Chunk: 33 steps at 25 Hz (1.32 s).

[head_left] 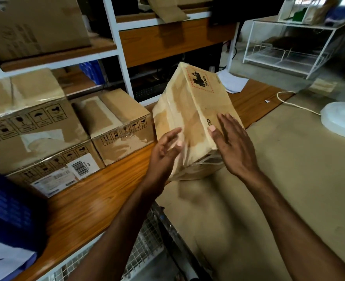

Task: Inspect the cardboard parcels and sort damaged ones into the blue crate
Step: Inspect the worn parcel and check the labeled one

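Parcel (194, 118) tilted over the desk (98, 191), near end low, far end raised. Right hand (231, 148) flat against its right face, fingers straight. Left hand (164, 148) loosely spread beside the taped face; contact unclear through blur.

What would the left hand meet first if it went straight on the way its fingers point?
The left hand points up and right at the taped face of the tilted parcel, so it likely meets that first. Blur hides whether the two touch now.
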Available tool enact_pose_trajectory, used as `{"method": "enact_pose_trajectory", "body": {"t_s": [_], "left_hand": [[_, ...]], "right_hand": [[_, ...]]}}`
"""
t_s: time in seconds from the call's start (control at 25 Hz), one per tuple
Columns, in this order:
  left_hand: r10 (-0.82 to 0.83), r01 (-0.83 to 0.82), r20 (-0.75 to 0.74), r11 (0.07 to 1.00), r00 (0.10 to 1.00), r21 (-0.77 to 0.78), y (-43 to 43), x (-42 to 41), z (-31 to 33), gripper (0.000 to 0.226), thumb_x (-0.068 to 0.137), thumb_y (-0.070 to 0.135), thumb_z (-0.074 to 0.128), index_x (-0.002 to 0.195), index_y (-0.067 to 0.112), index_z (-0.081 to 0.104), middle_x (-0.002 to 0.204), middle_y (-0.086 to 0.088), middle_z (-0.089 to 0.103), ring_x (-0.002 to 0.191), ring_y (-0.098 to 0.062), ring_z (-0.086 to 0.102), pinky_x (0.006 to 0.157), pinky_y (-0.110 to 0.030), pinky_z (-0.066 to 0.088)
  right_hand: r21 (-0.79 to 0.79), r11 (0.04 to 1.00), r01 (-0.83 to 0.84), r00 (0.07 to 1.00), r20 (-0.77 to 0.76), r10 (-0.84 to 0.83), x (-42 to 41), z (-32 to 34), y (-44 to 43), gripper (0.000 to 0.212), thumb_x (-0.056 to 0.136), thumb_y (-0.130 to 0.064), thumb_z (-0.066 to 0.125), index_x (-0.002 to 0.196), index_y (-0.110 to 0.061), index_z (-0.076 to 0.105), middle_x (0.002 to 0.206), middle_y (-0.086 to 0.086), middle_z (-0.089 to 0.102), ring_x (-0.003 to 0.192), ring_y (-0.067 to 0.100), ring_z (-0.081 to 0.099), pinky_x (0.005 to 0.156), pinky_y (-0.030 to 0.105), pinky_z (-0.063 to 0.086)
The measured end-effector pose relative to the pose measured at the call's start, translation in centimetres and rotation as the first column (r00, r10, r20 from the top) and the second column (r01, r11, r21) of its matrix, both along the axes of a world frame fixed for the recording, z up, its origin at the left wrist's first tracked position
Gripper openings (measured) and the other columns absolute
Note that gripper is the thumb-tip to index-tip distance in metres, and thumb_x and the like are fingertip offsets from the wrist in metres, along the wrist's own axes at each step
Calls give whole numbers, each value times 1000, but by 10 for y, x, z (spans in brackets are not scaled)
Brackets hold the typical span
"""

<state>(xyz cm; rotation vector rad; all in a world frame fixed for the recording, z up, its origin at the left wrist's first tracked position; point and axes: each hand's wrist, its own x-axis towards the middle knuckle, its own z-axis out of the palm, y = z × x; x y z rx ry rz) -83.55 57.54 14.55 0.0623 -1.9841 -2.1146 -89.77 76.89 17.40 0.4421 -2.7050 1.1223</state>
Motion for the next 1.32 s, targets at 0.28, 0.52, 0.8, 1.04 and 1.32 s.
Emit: {"method": "enact_pose_trajectory", "body": {"t_s": [0.28,0.52,0.8,1.04,1.32], "left_hand": [[92,-189,504,971,859,144,4,-32,-37,42,105,48,50,137,22,54,135,-8,64,111,-26,66,96,-52,58],[311,-362,276,919,909,158,8,-31,-27,39,104,34,60,141,23,57,127,1,68,112,-20,67,89,-42,60],[386,-395,-82,903,919,-171,-3,-11,-21,54,104,47,57,152,26,47,145,1,60,130,-18,59,101,-47,57],[230,-330,-238,705,944,-628,44,19,2,61,105,52,42,161,29,33,166,14,30,156,-13,24,123,-43,28],[398,-425,-162,880,903,-210,7,-5,9,78,91,66,65,155,44,29,164,15,27,146,-18,40,106,-56,49]], "right_hand": [[-366,929,53,976,215,29,-23,-9,56,84,77,-82,50,149,-39,46,147,-9,55,132,17,54,109,46,45],[-560,822,104,958,278,68,-36,-32,64,32,102,-36,52,126,-21,68,113,-8,75,108,17,68,81,29,53],[-360,920,157,928,371,-14,-28,-70,21,62,104,-58,41,153,-20,40,145,3,53,130,25,54,96,35,49],[-208,978,13,944,324,57,-35,-20,-28,113,71,-99,14,165,-37,9,173,-5,-2,159,15,-8,126,57,-5],[-553,826,-104,939,220,265,-35,3,-9,90,74,-62,78,153,-46,38,150,-9,55,126,18,62,103,49,53]]}}
